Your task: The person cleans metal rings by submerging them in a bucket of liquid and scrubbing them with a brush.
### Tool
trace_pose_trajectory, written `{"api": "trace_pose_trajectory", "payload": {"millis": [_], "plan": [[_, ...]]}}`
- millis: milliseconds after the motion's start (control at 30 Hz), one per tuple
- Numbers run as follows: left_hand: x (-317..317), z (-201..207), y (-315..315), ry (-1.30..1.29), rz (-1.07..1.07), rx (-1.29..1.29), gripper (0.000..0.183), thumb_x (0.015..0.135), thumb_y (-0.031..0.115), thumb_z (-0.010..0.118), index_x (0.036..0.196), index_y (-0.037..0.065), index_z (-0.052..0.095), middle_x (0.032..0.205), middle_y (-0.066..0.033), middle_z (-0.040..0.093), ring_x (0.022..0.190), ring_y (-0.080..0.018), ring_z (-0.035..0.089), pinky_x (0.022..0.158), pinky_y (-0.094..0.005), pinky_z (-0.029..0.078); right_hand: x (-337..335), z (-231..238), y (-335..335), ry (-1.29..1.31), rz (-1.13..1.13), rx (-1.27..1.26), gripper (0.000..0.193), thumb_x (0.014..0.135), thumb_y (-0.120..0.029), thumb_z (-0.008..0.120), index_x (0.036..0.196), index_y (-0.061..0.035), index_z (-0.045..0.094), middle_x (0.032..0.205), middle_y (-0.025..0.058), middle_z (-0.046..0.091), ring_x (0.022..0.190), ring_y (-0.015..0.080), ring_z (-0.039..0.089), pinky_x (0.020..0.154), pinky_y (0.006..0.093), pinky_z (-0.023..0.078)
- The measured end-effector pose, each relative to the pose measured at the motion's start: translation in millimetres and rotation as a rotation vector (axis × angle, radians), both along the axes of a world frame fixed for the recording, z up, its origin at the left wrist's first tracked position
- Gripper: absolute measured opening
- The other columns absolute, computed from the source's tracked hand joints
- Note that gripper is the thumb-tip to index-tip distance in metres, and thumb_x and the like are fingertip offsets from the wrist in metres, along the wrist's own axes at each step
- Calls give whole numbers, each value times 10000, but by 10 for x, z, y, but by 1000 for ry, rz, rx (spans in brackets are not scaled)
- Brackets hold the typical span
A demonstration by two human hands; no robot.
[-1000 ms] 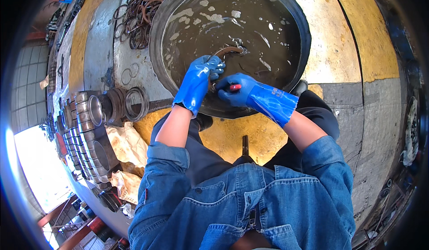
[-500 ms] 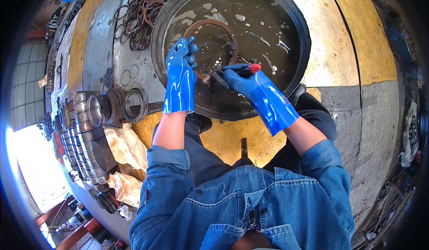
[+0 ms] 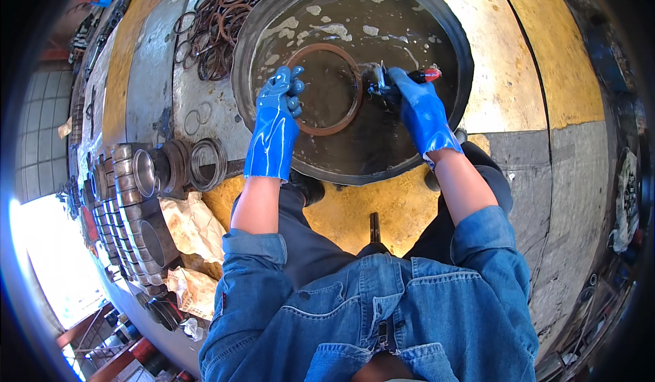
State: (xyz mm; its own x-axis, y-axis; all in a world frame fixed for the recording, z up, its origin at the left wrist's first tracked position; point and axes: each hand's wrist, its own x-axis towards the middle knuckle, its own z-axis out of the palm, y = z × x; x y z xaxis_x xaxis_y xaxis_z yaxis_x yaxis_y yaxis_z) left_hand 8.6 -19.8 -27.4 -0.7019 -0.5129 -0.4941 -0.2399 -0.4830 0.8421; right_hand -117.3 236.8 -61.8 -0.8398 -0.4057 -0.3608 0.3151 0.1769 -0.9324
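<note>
A wide black tub (image 3: 467, 61) of murky, foam-flecked water lies in front of me. Over the water is a rust-brown metal ring (image 3: 330, 130), gripped on its left side by my left hand (image 3: 280, 92) in a blue rubber glove. The fingers curl round the rim. My right hand (image 3: 415, 99), gloved alike, is closed on a dark brush (image 3: 428, 75) whose handle has a red end. Water splashes around the brush's head, which is blurred and partly hidden by the glove. The brush is just right of the ring, apart from it.
Many rusty rings (image 3: 222, 24) lie heaped left of the tub. Nearer me on the left stand rows of shiny metal cylinders (image 3: 129, 184), beside crumpled brown paper (image 3: 194, 228). Two thin rings (image 3: 198, 117) lie on the metal-plated floor. My knees flank the tub's near edge.
My right hand has moved up and right with the brush, off the ring's near right side. More of the ring shows now. My left hand keeps its grip, almost still.
</note>
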Motion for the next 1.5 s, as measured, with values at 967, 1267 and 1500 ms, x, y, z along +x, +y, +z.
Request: {"api": "trace_pose_trajectory", "payload": {"millis": [967,1267,1500], "plan": [[-10,131,475,96,-132,-324,421,1042,428,642,1245,63,694,791,17,654,567,-37,474,504,-199,363,459,277,-337,253,499,401,220,913,-282,668,946,-86,763,893,123,767,812,290,724,791,394,571],[-6,176,460,-59,-233,-221,380,1039,437,643,1191,97,718,799,26,648,594,-36,472,532,-199,372,254,137,-316,1307,460,654,486,910,-189,634,1392,-172,575,1285,126,691,853,341,751,716,502,578],[-9,165,491,-29,-267,-246,391,1041,423,645,1204,75,712,805,10,656,610,-47,485,548,-200,390,286,94,-397,1149,433,863,342,927,-230,668,1267,-201,649,1277,135,708,840,383,748,702,504,588]]}}
